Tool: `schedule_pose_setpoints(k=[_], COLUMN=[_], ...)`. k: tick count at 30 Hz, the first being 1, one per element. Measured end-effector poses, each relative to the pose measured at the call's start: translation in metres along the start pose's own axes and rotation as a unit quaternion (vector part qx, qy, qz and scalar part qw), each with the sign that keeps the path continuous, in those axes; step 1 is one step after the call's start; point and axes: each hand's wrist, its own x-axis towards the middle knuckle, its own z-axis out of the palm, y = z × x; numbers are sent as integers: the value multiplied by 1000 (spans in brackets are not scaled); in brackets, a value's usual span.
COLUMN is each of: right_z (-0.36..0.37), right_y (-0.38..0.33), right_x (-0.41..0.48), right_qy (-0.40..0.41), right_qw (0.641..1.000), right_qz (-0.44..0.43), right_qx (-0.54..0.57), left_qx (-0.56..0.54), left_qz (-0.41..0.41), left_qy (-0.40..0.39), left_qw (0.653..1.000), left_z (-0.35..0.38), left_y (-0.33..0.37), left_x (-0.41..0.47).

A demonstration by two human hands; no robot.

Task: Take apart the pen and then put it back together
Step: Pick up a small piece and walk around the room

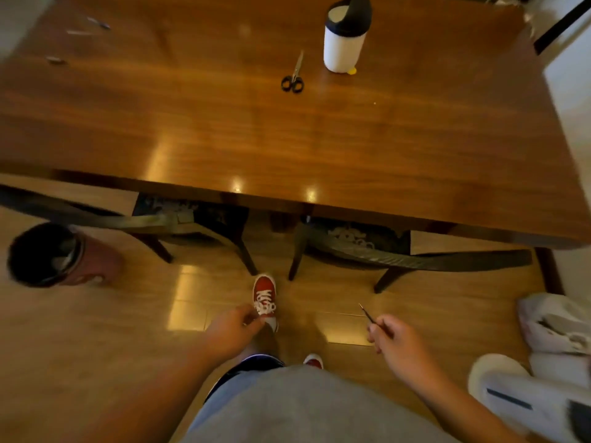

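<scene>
Two hands hang low over the wooden floor in the head view, short of the counter [351,148]. The right hand [399,343] pinches a thin ink refill [366,313], tip pointing up and away, likely kept clear for reinsertion. The left hand [232,330] is curled with fingertips pressed together on something small; what it is I cannot tell. Loose pen parts [80,30] seem to lie at the counter's far left corner, well apart from the scissors [293,75] and white bottle [345,36].
</scene>
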Motion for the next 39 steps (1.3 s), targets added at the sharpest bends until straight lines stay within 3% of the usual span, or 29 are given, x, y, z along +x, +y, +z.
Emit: schedule_pose_setpoints(k=[4,9,16,20,26,33,39], right_z=[36,107,258,367,484,535,568], right_y=[25,-24,-145,-203,-257,-300,-350], right_x=[5,16,-7,-41,-71,-43,10], right_qy=[-56,-128,-224,-273,-309,-268,-240], right_qw=[995,978,914,866,825,827,828], right_qz=[-4,-50,-175,-230,-254,-217,-174], right_qx=[-76,-158,-289,-350,-399,-443,-476], left_qx=[-58,-151,-341,-431,-479,-473,-500], left_qz=[-85,-237,-397,-420,-450,-444,-383], left_qy=[26,45,94,116,131,196,226], left_qw=[994,959,847,790,742,735,743], left_z=[23,56,126,148,132,39,-72], left_y=[-65,-172,-287,-341,-426,-499,-554], left_x=[-57,-145,-262,-303,-349,-341,-280])
